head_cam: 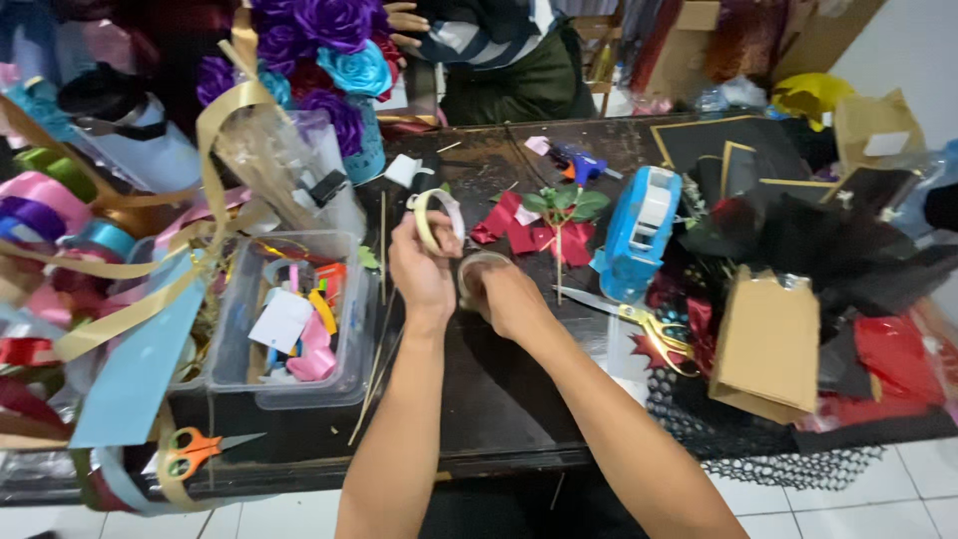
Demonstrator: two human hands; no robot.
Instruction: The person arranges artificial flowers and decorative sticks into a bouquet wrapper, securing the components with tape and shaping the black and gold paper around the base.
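Note:
My left hand (pixel 421 268) holds up a small roll of pale tape (pixel 438 216) between its fingers above the dark table (pixel 499 389). Just to its right, my right hand (pixel 504 294) is closed around a second, clear tape roll (pixel 477 271) that sits low, near the tabletop. The two hands almost touch. Beyond them lie red petals with green leaves on a stem (pixel 551 225).
A clear plastic box (pixel 289 319) of small items stands at left, a blue tape dispenser (pixel 639 232) and gold-handled scissors (pixel 649 329) at right. Orange scissors (pixel 195 449) lie at the front left edge. Ribbons, purple paper roses (pixel 319 50), brown card (pixel 766 344) crowd the sides. Another person (pixel 499 50) stands opposite.

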